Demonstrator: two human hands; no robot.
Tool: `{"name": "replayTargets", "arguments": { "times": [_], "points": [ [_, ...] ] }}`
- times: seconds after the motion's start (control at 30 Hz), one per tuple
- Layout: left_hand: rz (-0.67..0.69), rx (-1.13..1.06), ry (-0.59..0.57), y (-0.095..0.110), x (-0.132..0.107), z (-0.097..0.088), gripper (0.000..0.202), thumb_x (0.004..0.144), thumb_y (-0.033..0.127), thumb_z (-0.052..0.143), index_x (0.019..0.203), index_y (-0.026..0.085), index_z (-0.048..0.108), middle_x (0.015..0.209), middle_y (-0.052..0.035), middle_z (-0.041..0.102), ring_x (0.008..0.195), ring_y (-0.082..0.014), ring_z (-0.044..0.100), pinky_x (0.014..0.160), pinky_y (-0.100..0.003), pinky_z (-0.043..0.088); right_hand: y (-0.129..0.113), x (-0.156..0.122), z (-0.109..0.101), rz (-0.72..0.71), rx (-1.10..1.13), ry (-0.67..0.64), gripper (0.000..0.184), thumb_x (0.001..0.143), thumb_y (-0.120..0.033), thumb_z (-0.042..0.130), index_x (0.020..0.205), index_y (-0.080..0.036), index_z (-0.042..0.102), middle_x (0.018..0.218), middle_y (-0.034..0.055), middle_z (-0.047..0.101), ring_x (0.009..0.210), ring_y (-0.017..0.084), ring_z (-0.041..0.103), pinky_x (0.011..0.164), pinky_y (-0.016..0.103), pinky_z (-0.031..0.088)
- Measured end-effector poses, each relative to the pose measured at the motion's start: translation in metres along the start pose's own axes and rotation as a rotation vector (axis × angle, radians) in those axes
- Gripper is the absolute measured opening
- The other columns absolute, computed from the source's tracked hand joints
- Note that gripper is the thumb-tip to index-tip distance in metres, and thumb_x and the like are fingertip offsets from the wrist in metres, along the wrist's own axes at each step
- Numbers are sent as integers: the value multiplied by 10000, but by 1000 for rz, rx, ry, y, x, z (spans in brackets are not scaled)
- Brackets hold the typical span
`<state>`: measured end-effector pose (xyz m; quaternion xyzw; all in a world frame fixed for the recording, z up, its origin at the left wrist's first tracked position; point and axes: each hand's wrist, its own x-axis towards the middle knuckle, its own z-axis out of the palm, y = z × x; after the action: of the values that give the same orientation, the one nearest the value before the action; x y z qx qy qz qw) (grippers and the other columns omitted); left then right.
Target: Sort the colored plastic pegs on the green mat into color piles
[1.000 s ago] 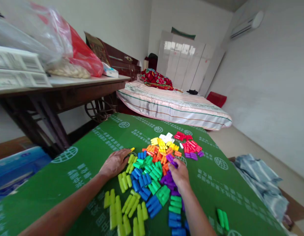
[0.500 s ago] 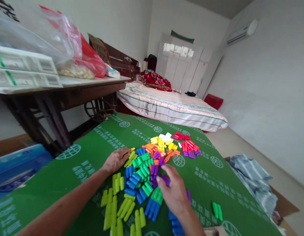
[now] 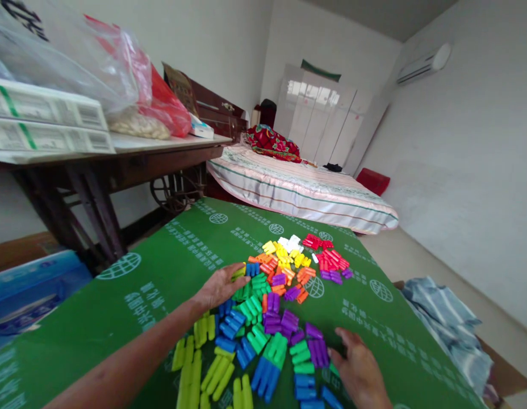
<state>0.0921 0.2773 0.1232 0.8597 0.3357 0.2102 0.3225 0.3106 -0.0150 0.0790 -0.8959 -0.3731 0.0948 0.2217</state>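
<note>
Green tabletop [image 3: 410, 335] underneath, a purple block [image 3: 318, 353] lies just beside the parted fingers [image 3: 345, 337] of my right hand [image 3: 360, 363]; my left hand [image 3: 218, 289] half-hides a lime block [image 3: 239, 273], and I can't tell whether it grips.

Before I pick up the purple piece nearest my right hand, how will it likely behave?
The purple piece looks like stiff plastic with well-defined ridges, so it probably won't flex. Its smooth surface could make it slide under your right hand. Its tubes lie side by side, so rolling seems unlikely.
</note>
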Motion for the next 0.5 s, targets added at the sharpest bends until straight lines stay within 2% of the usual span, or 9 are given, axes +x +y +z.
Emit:
{"name": "replayTargets", "arguments": {
  "times": [0.13,0.2,0.27,0.37,0.43,0.5],
  "points": [
    [41,50,-20,14,4,5,528,800,543,432,1127,172,617,1144,-62,688,1035,-221,642,916,-296,496,-64,5,16,-149,109,-2,435,748,-213,523,1167,-151,623,1117,124,671,1048,249,636,927,329,473],
    [15,151,-8,19,8,2,510,815,533,407,1117,181,618,1100,-74,702,994,-236,658,886,-322,507,-88,2,22,-220,110,-1,430,716,-186,564,1139,-181,638,1104,109,673,1037,253,635,920,334,470],
    [-26,274,36,20,16,-1,504,826,524,387,1117,181,616,1107,-95,696,1010,-256,652,896,-355,501,-105,1,24,-310,116,-55,399,678,-207,628,1076,-224,662,1059,83,685,973,254,650,872,328,487],
    [-15,396,81,18,38,-3,505,839,502,376,1126,160,611,1178,-125,660,1106,-265,605,961,-374,465,-113,16,12,-453,173,-138,317,700,-264,645,1015,-282,674,986,29,694,891,214,656,798,285,502],
    [40,421,67,19,59,-1,498,844,487,384,1136,153,609,1209,-131,642,1151,-262,575,992,-371,444,-105,47,-4,-472,195,-67,307,790,-293,565,1083,-278,656,1060,33,676,968,196,633,852,281,486],
    [74,443,25,23,85,5,483,844,467,405,1157,155,602,1248,-136,618,1198,-263,538,1024,-376,415,-84,93,-22,-385,140,87,385,850,-375,502,1183,-222,623,1209,81,616,1117,222,565,973,327,427]
  ]
}}
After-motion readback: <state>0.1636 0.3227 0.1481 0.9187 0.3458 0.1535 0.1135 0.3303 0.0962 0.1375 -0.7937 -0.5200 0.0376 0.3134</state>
